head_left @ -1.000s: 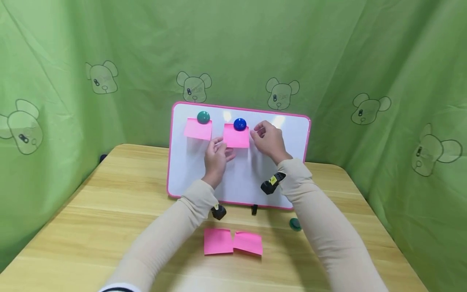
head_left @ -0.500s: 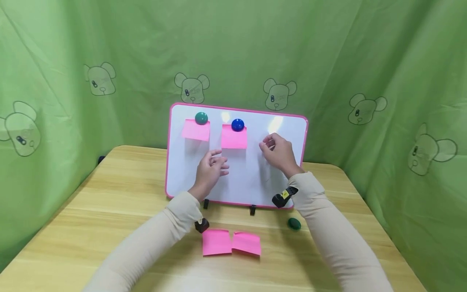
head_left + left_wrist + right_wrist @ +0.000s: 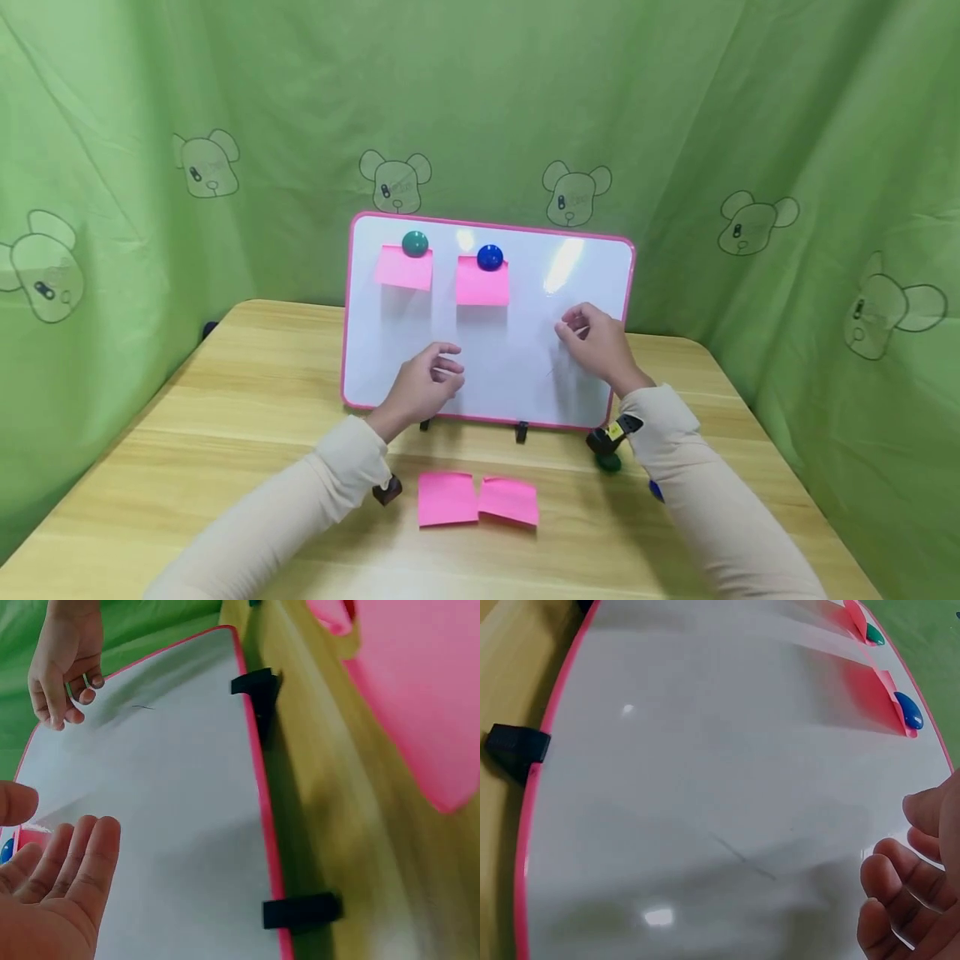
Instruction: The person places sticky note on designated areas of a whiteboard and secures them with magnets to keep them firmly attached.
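A whiteboard [image 3: 517, 358] with a pink frame leans upright on the table. On its upper left, a green magnet [image 3: 415, 243] pins one pink sticky note [image 3: 405, 270]. Beside that, a blue magnet [image 3: 490, 257] pins a second pink sticky note [image 3: 482, 287]. My left hand [image 3: 427, 383] hovers before the board's lower left, fingers loosely extended and holding nothing. My right hand [image 3: 600, 342] is in front of the board's right side, fingers relaxed and loosely curved. In the right wrist view nothing lies between the fingers of the right hand [image 3: 915, 885].
Two pink sticky notes [image 3: 447, 500] lie on the wooden table [image 3: 225, 417] in front of the board. Partly hidden by the right wrist camera and sleeve are a green magnet [image 3: 609, 462] and a blue one [image 3: 656, 491]. Black clips [image 3: 521, 432] support the board's lower edge. Green curtains surround the table.
Both hands have drawn away from the blue magnet and its note, the left down and leftward, the right down and rightward. The blue magnet on the table has come into view.
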Demonstrator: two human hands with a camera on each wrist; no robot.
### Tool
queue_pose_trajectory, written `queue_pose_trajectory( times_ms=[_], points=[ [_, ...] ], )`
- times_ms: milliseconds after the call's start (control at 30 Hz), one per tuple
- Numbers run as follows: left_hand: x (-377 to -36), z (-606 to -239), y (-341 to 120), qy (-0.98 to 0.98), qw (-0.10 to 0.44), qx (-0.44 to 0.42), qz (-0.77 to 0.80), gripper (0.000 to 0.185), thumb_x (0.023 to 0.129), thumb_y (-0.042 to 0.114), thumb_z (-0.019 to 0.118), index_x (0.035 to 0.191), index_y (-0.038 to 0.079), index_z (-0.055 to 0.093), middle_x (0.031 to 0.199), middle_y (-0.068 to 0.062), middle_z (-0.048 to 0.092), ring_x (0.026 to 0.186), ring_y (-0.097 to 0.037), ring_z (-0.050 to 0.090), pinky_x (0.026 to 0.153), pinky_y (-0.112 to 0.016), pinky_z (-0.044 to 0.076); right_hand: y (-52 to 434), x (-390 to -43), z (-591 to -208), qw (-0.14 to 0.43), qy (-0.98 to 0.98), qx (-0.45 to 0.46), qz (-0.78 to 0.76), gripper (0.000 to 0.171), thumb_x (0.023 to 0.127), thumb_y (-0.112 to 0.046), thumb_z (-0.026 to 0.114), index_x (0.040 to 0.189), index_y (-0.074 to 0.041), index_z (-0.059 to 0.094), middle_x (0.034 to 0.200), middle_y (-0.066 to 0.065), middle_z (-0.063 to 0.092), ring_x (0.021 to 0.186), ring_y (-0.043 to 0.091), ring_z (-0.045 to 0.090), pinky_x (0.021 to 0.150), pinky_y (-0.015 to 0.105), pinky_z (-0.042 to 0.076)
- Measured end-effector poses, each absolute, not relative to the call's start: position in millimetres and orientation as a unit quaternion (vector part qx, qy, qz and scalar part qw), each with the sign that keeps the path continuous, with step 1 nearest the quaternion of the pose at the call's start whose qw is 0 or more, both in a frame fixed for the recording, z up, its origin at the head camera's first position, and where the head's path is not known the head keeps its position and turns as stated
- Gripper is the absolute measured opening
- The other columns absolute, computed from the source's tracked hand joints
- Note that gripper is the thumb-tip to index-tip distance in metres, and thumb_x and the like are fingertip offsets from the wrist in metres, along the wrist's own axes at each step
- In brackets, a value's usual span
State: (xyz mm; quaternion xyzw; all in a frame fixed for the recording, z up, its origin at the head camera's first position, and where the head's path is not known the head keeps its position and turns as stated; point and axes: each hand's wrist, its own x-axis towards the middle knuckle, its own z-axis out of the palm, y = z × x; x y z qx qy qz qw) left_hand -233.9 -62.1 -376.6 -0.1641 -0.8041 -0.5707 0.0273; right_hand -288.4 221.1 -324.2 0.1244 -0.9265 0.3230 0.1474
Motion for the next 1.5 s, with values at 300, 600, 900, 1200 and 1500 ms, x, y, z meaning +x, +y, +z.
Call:
queue_pose_trajectory(
  times_ms=[300, 600, 900, 1200, 1500],
  points=[
    [-223.7, -390.2, -73.1, -0.834, 0.014, -0.170, -0.524, 0.044, 0.088, 0.015, 0.062, 0.130, 0.006, 0.054, 0.112, -0.010, 0.066, 0.099, -0.026, 0.064, 0.083, -0.039, 0.054, 235.1, -278.4, -341.0, 0.143, -0.927, 0.131, 0.322, 0.021, 0.094, -0.020, 0.061, 0.102, -0.001, 0.059, 0.093, 0.015, 0.065, 0.083, 0.029, 0.061, 0.073, 0.039, 0.050],
    [-217.0, -402.0, -79.7, -0.837, 0.003, -0.186, -0.514, 0.044, 0.086, 0.013, 0.065, 0.129, 0.005, 0.054, 0.112, -0.013, 0.066, 0.097, -0.026, 0.065, 0.084, -0.039, 0.054, 248.7, -270.2, -354.9, 0.138, -0.925, 0.140, 0.326, 0.018, 0.093, -0.016, 0.062, 0.099, 0.001, 0.060, 0.089, 0.014, 0.065, 0.081, 0.028, 0.061, 0.072, 0.038, 0.051],
    [-207.7, -407.9, -85.1, -0.844, -0.011, -0.217, -0.490, 0.045, 0.087, 0.009, 0.069, 0.128, 0.003, 0.054, 0.114, -0.015, 0.064, 0.095, -0.024, 0.066, 0.083, -0.038, 0.055, 263.7, -260.0, -369.7, 0.126, -0.929, 0.139, 0.319, 0.015, 0.093, -0.014, 0.063, 0.095, 0.000, 0.060, 0.088, 0.013, 0.064, 0.080, 0.027, 0.062, 0.073, 0.039, 0.052],
    [-195.0, -412.2, -88.7, -0.863, -0.062, -0.244, -0.438, 0.048, 0.085, 0.012, 0.071, 0.129, 0.002, 0.053, 0.123, -0.020, 0.058, 0.097, -0.026, 0.063, 0.080, -0.036, 0.056, 280.9, -248.0, -388.9, 0.099, -0.938, 0.138, 0.302, 0.014, 0.093, -0.016, 0.065, 0.095, -0.002, 0.062, 0.085, 0.008, 0.063, 0.080, 0.023, 0.059, 0.073, 0.036, 0.050],
    [-185.2, -423.0, -86.5, -0.886, -0.086, -0.263, -0.372, 0.053, 0.082, 0.019, 0.078, 0.128, 0.007, 0.055, 0.120, -0.014, 0.060, 0.097, -0.023, 0.062, 0.080, -0.033, 0.054, 294.5, -237.5, -403.8, 0.058, -0.945, 0.123, 0.296, 0.018, 0.093, -0.022, 0.065, 0.096, -0.005, 0.063, 0.091, 0.006, 0.064, 0.080, 0.021, 0.061, 0.074, 0.037, 0.053]
  ],
)
